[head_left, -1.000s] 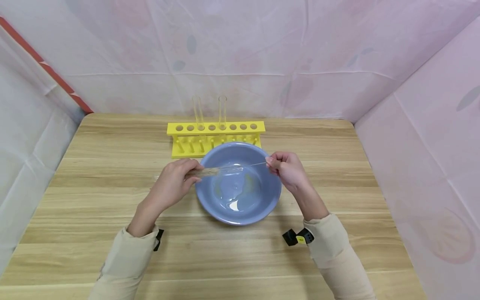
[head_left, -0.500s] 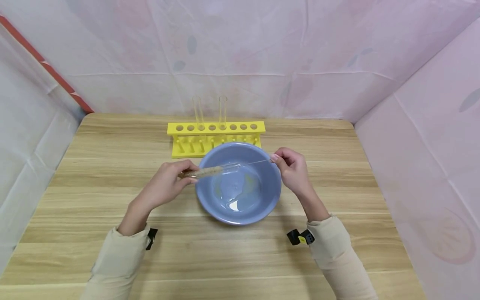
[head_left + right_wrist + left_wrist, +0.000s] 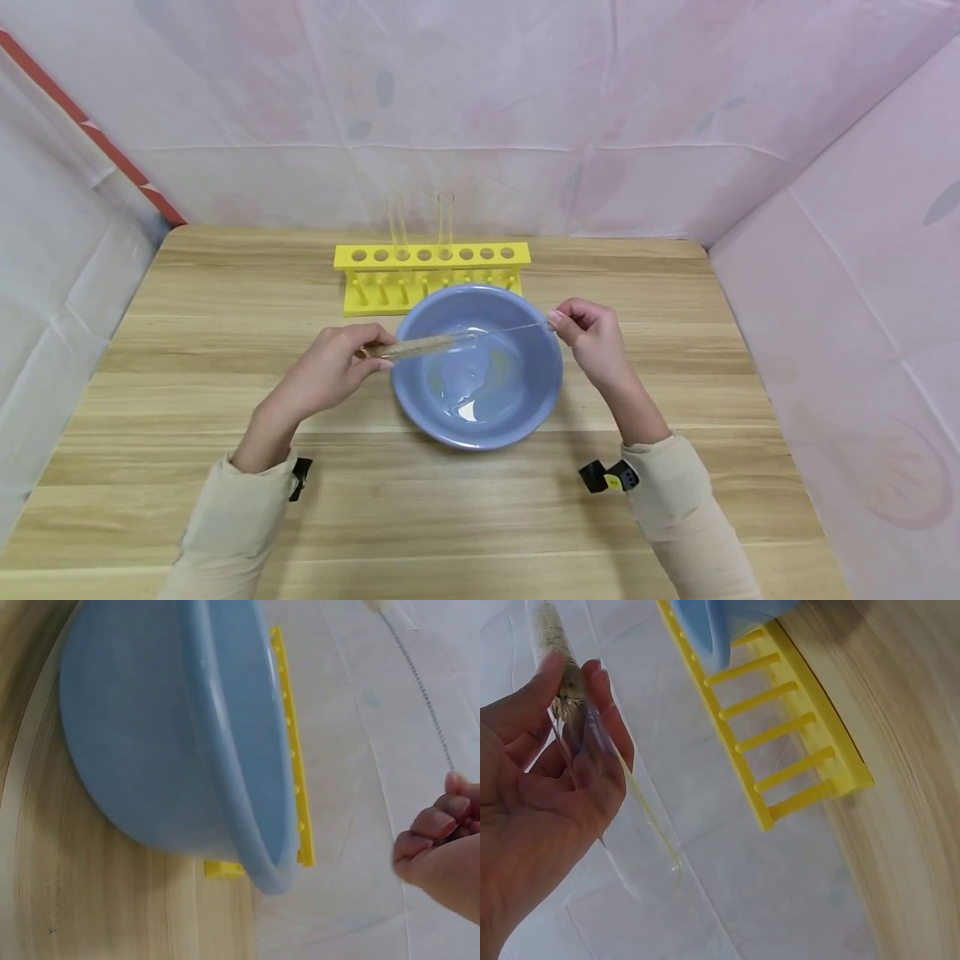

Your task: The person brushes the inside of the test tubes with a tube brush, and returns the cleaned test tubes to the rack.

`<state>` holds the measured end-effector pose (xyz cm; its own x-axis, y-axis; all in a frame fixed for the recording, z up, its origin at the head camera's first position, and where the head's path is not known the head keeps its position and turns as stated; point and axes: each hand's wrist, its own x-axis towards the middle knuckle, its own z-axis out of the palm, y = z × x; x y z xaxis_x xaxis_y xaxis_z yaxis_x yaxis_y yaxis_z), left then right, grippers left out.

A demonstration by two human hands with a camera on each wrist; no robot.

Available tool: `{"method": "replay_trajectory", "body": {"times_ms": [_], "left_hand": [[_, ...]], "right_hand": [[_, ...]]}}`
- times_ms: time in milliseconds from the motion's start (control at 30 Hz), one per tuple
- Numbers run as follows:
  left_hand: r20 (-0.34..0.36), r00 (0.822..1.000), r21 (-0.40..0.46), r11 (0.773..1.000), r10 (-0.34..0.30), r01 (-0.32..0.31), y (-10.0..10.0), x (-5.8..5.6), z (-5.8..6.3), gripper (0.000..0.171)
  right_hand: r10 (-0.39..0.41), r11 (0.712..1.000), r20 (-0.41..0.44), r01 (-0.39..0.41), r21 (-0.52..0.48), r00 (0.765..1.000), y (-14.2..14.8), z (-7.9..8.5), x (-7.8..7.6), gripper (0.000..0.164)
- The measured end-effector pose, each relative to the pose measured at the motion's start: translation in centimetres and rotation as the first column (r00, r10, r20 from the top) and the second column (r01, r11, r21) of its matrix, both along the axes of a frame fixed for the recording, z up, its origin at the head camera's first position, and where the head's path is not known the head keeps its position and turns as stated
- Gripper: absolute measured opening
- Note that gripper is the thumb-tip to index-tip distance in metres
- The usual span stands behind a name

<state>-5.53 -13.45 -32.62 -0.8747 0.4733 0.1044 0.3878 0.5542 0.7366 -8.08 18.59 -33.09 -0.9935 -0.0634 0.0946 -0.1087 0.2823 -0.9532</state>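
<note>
My left hand (image 3: 333, 367) grips a clear glass test tube (image 3: 641, 859) between thumb and fingers, its mouth pointing right over the blue basin (image 3: 480, 437). Inside the tube sit the pale bristles of a test tube brush (image 3: 423, 345). The brush's thin twisted wire handle (image 3: 424, 690) runs out of the tube mouth to my right hand (image 3: 592, 342), which pinches its end above the basin's right rim. In the left wrist view the bristle tip lies near my thumb, and the tube's rounded end extends below my palm. A little liquid lies in the basin.
Behind the basin stands a yellow test tube rack (image 3: 431, 254), partly hidden by it. Two clear test tubes (image 3: 446, 225) stand upright in the rack. Everything rests on a wooden table (image 3: 450, 525) with cloth walls (image 3: 480, 108) at the back and sides.
My left hand has shifted left with the tube, and my right hand has moved slightly right with the wire end. More of the bristles shows between the left hand and the tube mouth.
</note>
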Motion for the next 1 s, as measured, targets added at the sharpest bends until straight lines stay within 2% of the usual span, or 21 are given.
{"method": "replay_trajectory", "body": {"times_ms": [100, 267, 367, 467, 533, 600, 700, 800, 867, 1000], "left_hand": [[-0.031, 0.999, -0.008, 1.000, 0.017, -0.017, 0.2, 0.1, 0.0, 0.018], [-0.081, 0.996, -0.035, 0.998, 0.048, -0.051, 0.3, 0.3, -0.1, 0.020], [-0.113, 0.992, -0.057, 0.996, 0.058, -0.065, 0.3, 0.5, -0.2, 0.020], [-0.137, 0.989, -0.077, 0.994, 0.064, -0.075, 0.4, 0.5, -0.2, 0.020], [-0.138, 0.988, -0.077, 0.994, 0.062, -0.073, 0.5, 0.5, -0.2, 0.020], [-0.123, 0.991, -0.064, 0.996, 0.055, -0.063, 0.4, 0.5, -0.2, 0.020], [-0.080, 0.996, -0.034, 0.999, 0.040, -0.043, 0.2, 0.4, -0.4, 0.020], [-0.046, 0.999, -0.014, 1.000, 0.022, -0.023, -0.1, 0.3, -0.5, 0.020], [-0.043, 0.999, -0.018, 1.000, 0.017, -0.018, -0.2, 0.3, -0.6, 0.020], [-0.056, 0.998, -0.032, 0.999, 0.017, -0.019, -0.4, 0.3, -0.6, 0.019]], "right_hand": [[-0.003, 0.999, 0.153, 0.008, -0.033, 0.988, 0.1, 0.5, 0.0, 0.020], [0.089, 0.971, 0.369, 0.001, -0.237, 0.925, 0.2, 1.2, -0.4, 0.032], [0.136, 0.950, 0.428, 0.005, -0.312, 0.894, 0.4, 1.5, -0.6, 0.036], [0.146, 0.946, 0.450, 0.009, -0.325, 0.881, 0.6, 1.5, -0.6, 0.037], [0.134, 0.951, 0.445, 0.011, -0.309, 0.885, 0.7, 1.5, -0.6, 0.036], [0.111, 0.965, 0.418, 0.003, -0.263, 0.902, 0.8, 1.3, -0.6, 0.033], [0.065, 0.992, 0.344, -0.022, -0.127, 0.937, 1.1, 1.0, -0.4, 0.025], [0.053, 0.999, 0.277, -0.054, -0.004, 0.960, 1.4, 0.5, -0.2, 0.023], [0.076, 0.995, 0.260, -0.088, 0.036, 0.963, 1.7, 0.2, -0.2, 0.024], [0.168, 0.982, 0.268, -0.186, 0.043, 0.949, 2.2, -0.2, -0.3, 0.024]]}}
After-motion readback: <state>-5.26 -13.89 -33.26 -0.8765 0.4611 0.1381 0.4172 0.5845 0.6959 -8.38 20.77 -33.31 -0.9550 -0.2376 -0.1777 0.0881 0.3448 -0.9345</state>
